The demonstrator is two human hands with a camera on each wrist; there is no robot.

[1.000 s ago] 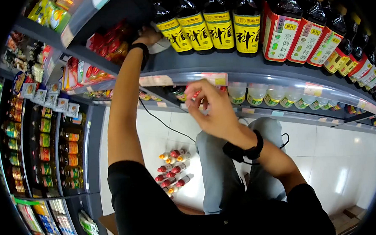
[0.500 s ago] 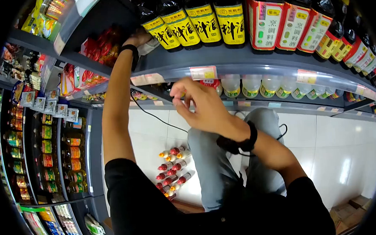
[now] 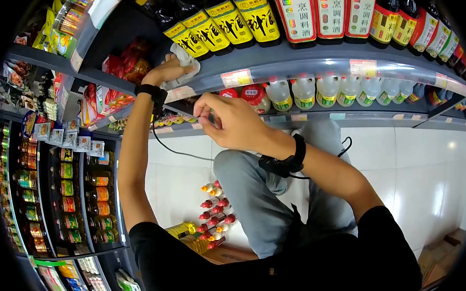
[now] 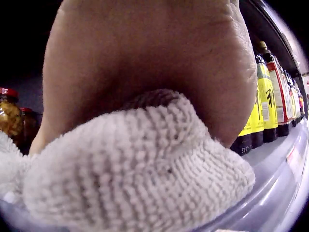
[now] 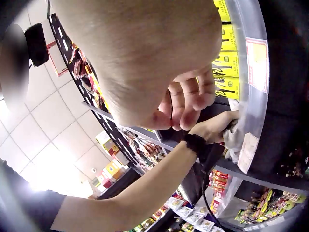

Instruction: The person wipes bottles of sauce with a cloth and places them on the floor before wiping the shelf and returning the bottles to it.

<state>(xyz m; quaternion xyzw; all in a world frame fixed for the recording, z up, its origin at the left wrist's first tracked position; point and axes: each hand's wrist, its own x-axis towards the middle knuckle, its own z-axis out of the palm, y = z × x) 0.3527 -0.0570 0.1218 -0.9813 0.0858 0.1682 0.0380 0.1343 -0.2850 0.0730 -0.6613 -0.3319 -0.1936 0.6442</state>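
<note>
My left hand (image 3: 167, 71) grips a white ribbed cloth (image 4: 145, 164), bunched under the palm, on the grey shelf (image 3: 223, 66) near its front edge. Just right of that hand stands a row of dark bottles with yellow labels (image 3: 258, 19). Shiny red packets (image 3: 134, 63) lie to its left in the shelf corner. Held in the air before the shelf edge, my right hand (image 3: 237, 121) has loosely curled fingers and nothing in them. From the right wrist view, its fingers (image 5: 190, 96) hang above the left forearm, with part of the cloth showing beyond.
Red-and-white labelled bottles (image 3: 330, 11) continue the row rightward. Clear bottles (image 3: 302, 93) line the shelf below. Red- and orange-capped bottles (image 3: 215, 217) stand on the floor by my knees. A black cable (image 3: 178, 151) hangs from the left wrist. Jars (image 4: 10, 116) appear at the left.
My left hand has drawn the cloth from deeper beside the bottles toward the shelf's front edge. The right hand still hovers with loosely curled fingers. The head view has shifted, bringing yellow oil bottles into sight.
</note>
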